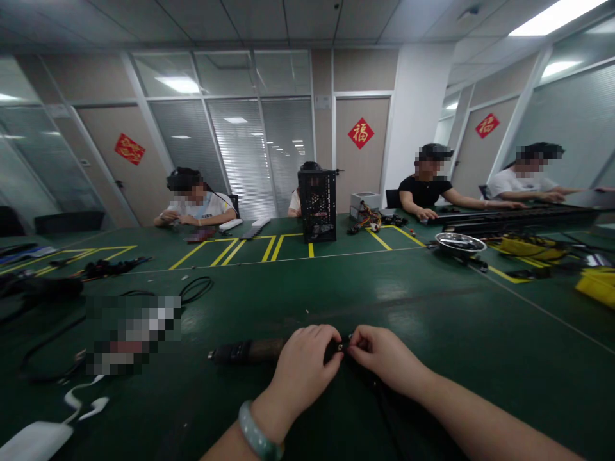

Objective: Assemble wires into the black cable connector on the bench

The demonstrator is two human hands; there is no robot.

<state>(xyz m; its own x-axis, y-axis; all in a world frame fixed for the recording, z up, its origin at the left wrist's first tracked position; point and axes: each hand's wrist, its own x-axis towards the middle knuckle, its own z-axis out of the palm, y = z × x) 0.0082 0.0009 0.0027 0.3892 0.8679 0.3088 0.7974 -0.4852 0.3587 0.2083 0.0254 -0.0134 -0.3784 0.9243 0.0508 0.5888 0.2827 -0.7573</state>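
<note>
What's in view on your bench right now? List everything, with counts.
connector: 1, black and metal, pinched between both hands
cylinder: 1, black and brown, on the bench left of the hands
bench: 1, dark green with yellow lines, under everything
cable coil: 1, black, left of the hands
pixelated patch: 1, obscured, left of the hands
PC case: 1, black mesh, far bench
power supply: 1, silver, right of the PC case
bowl: 1, steel, right side of bench
bin: 1, yellow, right edge
door signs: 3, red, on the doors
co-workers: 4, seated at the far bench
bangle: 1, pale green, left wrist
left hand: 1, bare, on the connector
right hand: 1, bare, on the connector
</note>
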